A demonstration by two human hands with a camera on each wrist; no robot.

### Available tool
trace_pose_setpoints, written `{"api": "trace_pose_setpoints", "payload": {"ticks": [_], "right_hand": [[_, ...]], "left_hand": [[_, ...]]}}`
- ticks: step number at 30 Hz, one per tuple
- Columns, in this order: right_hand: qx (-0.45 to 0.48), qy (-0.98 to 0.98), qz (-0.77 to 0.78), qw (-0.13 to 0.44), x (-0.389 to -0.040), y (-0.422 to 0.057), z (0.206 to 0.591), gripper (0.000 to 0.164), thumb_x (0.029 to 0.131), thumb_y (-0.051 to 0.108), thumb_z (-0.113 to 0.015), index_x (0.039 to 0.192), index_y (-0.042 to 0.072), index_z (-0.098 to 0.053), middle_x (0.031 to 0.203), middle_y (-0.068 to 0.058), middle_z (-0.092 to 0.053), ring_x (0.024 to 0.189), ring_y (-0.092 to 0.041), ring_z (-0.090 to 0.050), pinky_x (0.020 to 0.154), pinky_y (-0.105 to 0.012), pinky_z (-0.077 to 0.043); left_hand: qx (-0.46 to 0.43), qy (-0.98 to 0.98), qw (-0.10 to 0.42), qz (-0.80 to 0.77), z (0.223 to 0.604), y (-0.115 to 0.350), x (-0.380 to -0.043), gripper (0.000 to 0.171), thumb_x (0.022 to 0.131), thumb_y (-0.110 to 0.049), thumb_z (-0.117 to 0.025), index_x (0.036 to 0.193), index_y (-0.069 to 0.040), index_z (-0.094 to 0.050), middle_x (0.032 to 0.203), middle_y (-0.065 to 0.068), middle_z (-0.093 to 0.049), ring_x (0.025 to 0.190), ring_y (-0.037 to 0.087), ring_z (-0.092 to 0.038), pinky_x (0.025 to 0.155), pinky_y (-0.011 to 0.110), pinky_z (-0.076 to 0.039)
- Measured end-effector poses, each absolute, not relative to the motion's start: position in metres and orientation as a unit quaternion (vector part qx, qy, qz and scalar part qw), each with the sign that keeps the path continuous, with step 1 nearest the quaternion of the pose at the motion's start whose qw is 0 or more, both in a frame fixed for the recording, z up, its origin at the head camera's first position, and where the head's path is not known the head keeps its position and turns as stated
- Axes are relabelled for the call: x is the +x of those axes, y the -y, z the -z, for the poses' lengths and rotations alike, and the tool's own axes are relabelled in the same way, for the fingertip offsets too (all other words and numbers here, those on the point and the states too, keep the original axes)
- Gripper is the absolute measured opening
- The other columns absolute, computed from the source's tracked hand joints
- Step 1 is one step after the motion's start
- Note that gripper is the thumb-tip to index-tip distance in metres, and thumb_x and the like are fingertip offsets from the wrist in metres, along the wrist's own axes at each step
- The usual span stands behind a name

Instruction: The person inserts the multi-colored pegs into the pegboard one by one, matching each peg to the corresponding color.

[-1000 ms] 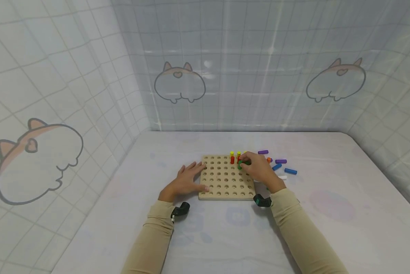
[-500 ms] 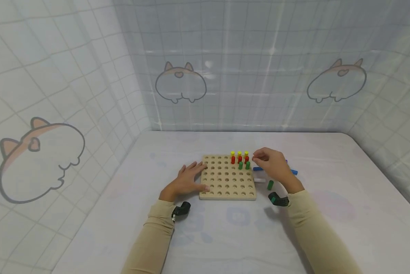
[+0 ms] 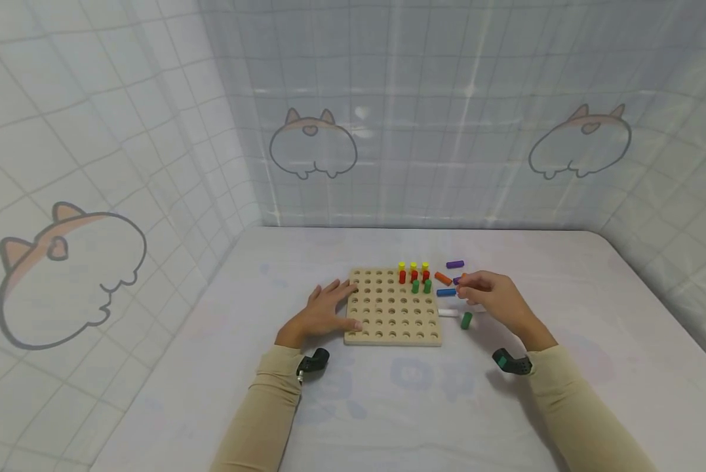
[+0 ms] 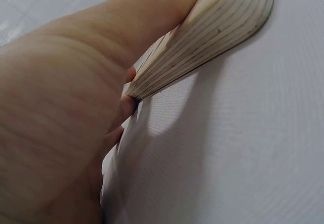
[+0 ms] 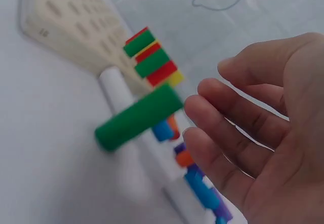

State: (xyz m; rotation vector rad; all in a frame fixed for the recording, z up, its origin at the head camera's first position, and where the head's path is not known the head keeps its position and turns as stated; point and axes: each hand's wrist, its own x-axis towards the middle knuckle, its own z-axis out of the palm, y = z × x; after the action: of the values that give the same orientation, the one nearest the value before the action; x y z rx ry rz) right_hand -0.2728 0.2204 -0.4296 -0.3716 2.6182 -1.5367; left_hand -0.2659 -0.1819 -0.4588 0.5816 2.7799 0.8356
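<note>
A square wooden pegboard (image 3: 391,308) with rows of holes lies on the table. My left hand (image 3: 320,314) rests along its left edge, fingers spread, thumb on the near corner. Three yellow pegs (image 3: 413,266), three red pegs (image 3: 414,277) and two green pegs (image 3: 427,286) stand in the board's far right part. My right hand (image 3: 497,296) hovers right of the board with loosely bent fingers and nothing between them. In the right wrist view, a loose green peg (image 5: 136,117) is just beyond the fingertips, close to a white peg (image 5: 117,87).
Right of the board lie an orange peg (image 3: 443,278), a blue peg (image 3: 446,292) and a purple peg (image 3: 455,264). More loose pegs are partly hidden behind my right hand. Patterned curtain walls (image 3: 435,131) rise behind the table (image 3: 388,406).
My right hand let go of a green peg in the board and moved right, then toward the loose pegs nearer me. The left hand stays on the board's edge.
</note>
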Motion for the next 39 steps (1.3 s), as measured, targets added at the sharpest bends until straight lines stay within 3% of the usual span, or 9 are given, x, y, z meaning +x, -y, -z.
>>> {"api": "trace_pose_setpoints", "payload": {"ticks": [6,14,28,32,36,39], "right_hand": [[-0.107,-0.855,0.505,0.048,-0.263,-0.235,0.438,0.034,0.097,0.03,-0.069,0.118,0.004,-0.067,0.111,-0.01,-0.071,0.098,-0.025,-0.064,0.082,-0.027,-0.056],[-0.118,-0.856,0.502,0.048,-0.251,-0.245,0.442,0.033,0.097,0.027,-0.069,0.12,0.002,-0.067,0.112,-0.012,-0.071,0.094,-0.026,-0.064,0.078,-0.029,-0.055],[-0.135,-0.847,0.51,0.071,-0.243,-0.253,0.455,0.025,0.1,0.015,-0.064,0.122,0.003,-0.065,0.116,-0.012,-0.069,0.103,-0.022,-0.066,0.084,-0.025,-0.055],[-0.137,-0.848,0.504,0.096,-0.244,-0.253,0.456,0.03,0.098,0.01,-0.063,0.127,0.004,-0.062,0.122,-0.011,-0.066,0.113,-0.026,-0.063,0.096,-0.034,-0.053],[-0.138,-0.85,0.495,0.111,-0.244,-0.249,0.454,0.037,0.098,0.018,-0.066,0.132,0.006,-0.06,0.128,-0.01,-0.063,0.119,-0.028,-0.06,0.101,-0.045,-0.049],[-0.139,-0.852,0.493,0.109,-0.244,-0.245,0.453,0.041,0.096,0.025,-0.071,0.132,0.008,-0.061,0.128,-0.009,-0.064,0.119,-0.028,-0.06,0.101,-0.047,-0.049]], "left_hand": [[0.197,-0.936,0.093,-0.277,0.458,0.18,-0.266,0.105,0.078,-0.067,-0.073,0.16,-0.021,-0.029,0.166,0.005,-0.019,0.153,0.021,-0.005,0.121,0.046,0.009],[0.204,-0.937,0.089,-0.27,0.462,0.178,-0.27,0.105,0.078,-0.069,-0.072,0.16,-0.021,-0.029,0.166,0.005,-0.019,0.153,0.021,-0.005,0.121,0.047,0.008],[0.202,-0.936,0.096,-0.27,0.462,0.176,-0.27,0.105,0.078,-0.068,-0.073,0.16,-0.019,-0.029,0.166,0.006,-0.019,0.153,0.023,-0.005,0.121,0.048,0.008],[0.197,-0.939,0.098,-0.265,0.462,0.177,-0.268,0.105,0.078,-0.07,-0.071,0.16,-0.02,-0.028,0.166,0.006,-0.018,0.154,0.023,-0.005,0.121,0.048,0.009],[0.194,-0.939,0.093,-0.267,0.461,0.178,-0.267,0.105,0.078,-0.069,-0.072,0.16,-0.019,-0.029,0.166,0.007,-0.019,0.153,0.024,-0.006,0.12,0.048,0.008],[0.192,-0.939,0.09,-0.269,0.46,0.178,-0.267,0.105,0.078,-0.068,-0.072,0.16,-0.019,-0.029,0.166,0.007,-0.019,0.153,0.024,-0.006,0.121,0.048,0.008]]}}
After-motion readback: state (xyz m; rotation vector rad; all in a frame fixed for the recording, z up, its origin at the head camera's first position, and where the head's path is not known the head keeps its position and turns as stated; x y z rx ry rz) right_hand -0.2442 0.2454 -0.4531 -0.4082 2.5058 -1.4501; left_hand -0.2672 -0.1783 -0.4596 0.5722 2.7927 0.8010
